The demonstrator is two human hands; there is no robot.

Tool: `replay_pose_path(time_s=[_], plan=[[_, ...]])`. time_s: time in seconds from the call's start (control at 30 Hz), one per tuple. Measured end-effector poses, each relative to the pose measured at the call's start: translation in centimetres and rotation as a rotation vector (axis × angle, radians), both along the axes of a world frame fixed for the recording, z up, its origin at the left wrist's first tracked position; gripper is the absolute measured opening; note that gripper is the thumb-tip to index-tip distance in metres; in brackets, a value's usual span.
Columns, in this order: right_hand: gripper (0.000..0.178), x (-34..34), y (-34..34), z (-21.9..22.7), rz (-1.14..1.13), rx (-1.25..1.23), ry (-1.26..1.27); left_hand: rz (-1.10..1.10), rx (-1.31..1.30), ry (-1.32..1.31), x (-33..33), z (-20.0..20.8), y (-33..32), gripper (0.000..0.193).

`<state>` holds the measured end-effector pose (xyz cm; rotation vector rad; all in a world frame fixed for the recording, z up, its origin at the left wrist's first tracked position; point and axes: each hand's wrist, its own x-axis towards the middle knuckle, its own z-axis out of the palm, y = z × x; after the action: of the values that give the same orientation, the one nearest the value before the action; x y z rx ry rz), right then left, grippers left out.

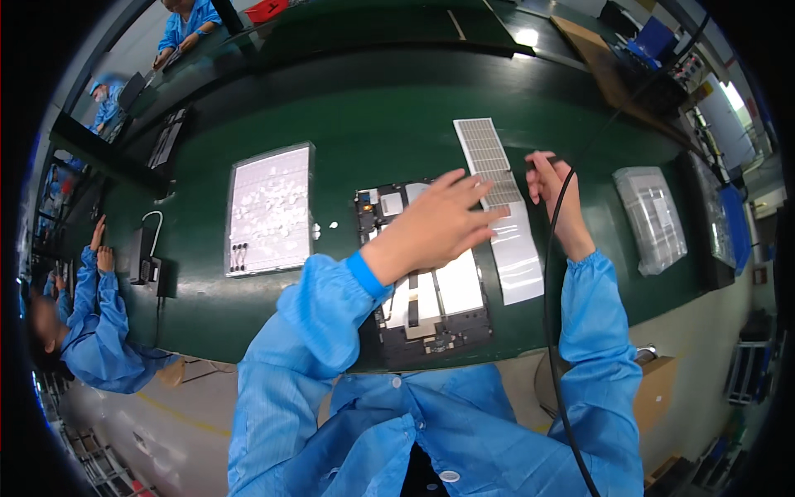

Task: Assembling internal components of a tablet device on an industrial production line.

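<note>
An opened device (pixel 435 311) (a flat black frame with pale panels and exposed circuitry) lies on the green counter (pixel 373 124) and serves as the reference for all positions. The left hand (pixel 443 219) is above the device's upper part, palm down, its fingers spread apart and reaching toward the gridded sheet (pixel 477 149), a strip of small grey-brown cells just right of the device. Whether its fingertips touch the strip is not clear. The strip's plain white lower part (pixel 517 261) runs down beside the device. The right hand (pixel 556 195) is raised farther to the right of the device, its fingers curled; a dark patch lies at the fingertips, but one cannot tell whether they are clamped on anything. A black cable (pixel 553 323) crosses the view right of the device. Left of the device is a clear-edged tray (pixel 311 178) bearing scattered white pieces (pixel 277 195) and small black parts (pixel 239 257). Well right of the device rests a plastic-wrapped stack (pixel 650 219).
</note>
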<state>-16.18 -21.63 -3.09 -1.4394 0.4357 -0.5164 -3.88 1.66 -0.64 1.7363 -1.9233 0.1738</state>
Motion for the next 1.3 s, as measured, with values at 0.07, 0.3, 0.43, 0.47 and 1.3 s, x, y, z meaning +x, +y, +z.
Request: replay_pose_path(time_s=[0.07,0.3,0.43,0.47,1.3], plan=[[0.026,2.4,2.3,1.5,0.059,-0.01,0.047,0.08,-0.063,0.137,1.3,2.1,2.9,0.021],[0.026,6.7,5.9,-0.7,0.291,-0.106,0.038,0.381,-0.119,0.354,3.0,-1.1,6.2,0.021],[0.028,6.6,5.6,-1.4,0.279,-0.109,-0.004,0.317,-0.087,0.24,2.9,-1.2,5.6,0.024],[0.028,6.6,5.7,-1.4,0.27,-0.103,-0.002,0.312,-0.074,0.261,3.0,-1.2,5.6,0.024],[0.023,6.3,6.2,-1.5,0.243,-0.152,-0.077,0.295,0.021,0.086,2.7,-0.2,5.1,0.033]])
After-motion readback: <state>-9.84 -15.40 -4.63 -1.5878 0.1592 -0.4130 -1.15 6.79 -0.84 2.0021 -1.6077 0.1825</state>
